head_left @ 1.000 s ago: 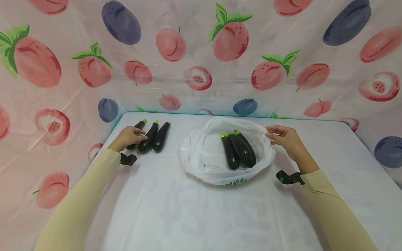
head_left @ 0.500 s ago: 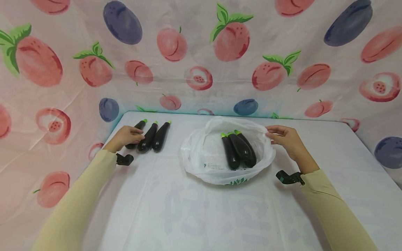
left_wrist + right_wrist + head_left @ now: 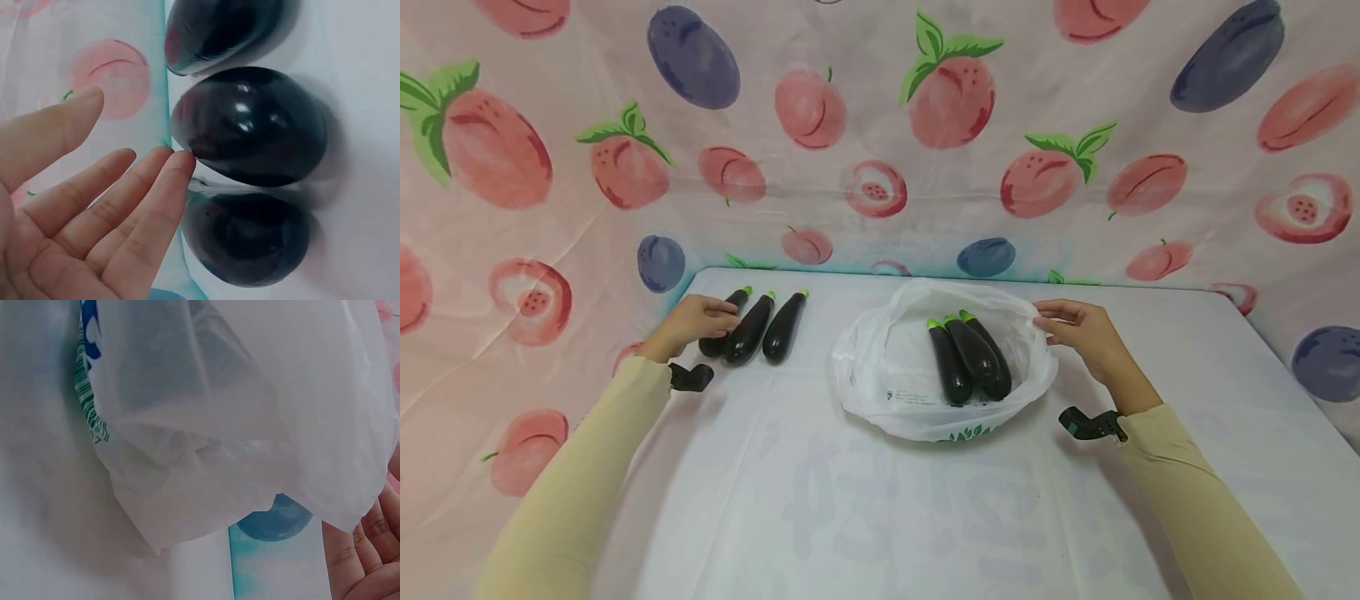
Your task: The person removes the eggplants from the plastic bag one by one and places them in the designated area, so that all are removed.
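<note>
Three black eggplants with green stems lie side by side on the left of the white table: a left one (image 3: 711,346), a middle one (image 3: 748,335) and a right one (image 3: 786,329). My left hand (image 3: 694,321) reaches over the left one, fingers extended. In the left wrist view its fingertips (image 3: 181,159) are at the side of the middle eggplant (image 3: 250,125), thumb apart. A white plastic bag (image 3: 867,362) stands with its mouth wide; inside are three more eggplants (image 3: 951,367). My right hand (image 3: 1086,333) holds the bag's right rim, fingertips partly hidden behind the plastic (image 3: 337,425).
The white-covered table (image 3: 880,517) extends toward me and to both sides. A fruit-printed cloth (image 3: 865,83) hangs along the back and left. Each wrist carries a black camera mount, the left one (image 3: 692,377) and the right one (image 3: 1090,425).
My left hand has shifted left and slightly away from me. The middle eggplant has moved a little left, widening its gap from the right one. The right hand and bag stay put.
</note>
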`<state>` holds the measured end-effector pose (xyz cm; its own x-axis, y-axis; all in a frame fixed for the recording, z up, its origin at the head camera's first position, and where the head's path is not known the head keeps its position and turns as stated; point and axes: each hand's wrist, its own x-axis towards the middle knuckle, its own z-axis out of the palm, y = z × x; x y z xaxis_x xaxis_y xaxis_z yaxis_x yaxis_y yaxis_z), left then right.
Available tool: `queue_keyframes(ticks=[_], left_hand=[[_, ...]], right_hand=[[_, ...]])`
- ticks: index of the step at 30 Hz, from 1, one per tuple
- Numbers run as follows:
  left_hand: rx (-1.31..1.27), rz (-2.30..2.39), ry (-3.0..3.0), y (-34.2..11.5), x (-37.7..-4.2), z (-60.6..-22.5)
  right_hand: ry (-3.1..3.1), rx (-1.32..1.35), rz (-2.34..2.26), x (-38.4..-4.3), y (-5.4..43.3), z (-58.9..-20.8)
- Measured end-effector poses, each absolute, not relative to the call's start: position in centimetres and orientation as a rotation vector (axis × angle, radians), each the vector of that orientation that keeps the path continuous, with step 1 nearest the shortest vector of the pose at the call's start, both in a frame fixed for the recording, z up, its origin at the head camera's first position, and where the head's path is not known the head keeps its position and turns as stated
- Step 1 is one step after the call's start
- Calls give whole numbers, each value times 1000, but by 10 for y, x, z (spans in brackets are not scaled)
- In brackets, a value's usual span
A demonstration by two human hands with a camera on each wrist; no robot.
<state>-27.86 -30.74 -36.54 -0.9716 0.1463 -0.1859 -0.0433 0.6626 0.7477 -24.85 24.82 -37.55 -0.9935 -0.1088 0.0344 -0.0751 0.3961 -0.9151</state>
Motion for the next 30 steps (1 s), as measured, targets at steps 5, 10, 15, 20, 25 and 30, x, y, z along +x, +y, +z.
queue_keyframes(ticks=[5, 10, 15, 20, 25, 30], left_hand=[[84, 1223, 2626, -305, -278, -360], [113, 1271, 2583, -304, -278, -357], [149, 1296, 2567, -302, -278, -354], [195, 1364, 2533, -294, -276, -347], [237, 1387, 2517, -285, -275, -341], [314, 1439, 2484, -276, -274, -338]], right_hand=[[2589, -183, -1722, -249, 248, -376], [2593, -191, -1726, -249, 248, -376], [2607, -170, -1694, -249, 248, -375], [2607, -160, -1685, -249, 248, -375], [2605, -159, -1684, -250, 250, -376], [2604, -166, -1692, -250, 250, -377]])
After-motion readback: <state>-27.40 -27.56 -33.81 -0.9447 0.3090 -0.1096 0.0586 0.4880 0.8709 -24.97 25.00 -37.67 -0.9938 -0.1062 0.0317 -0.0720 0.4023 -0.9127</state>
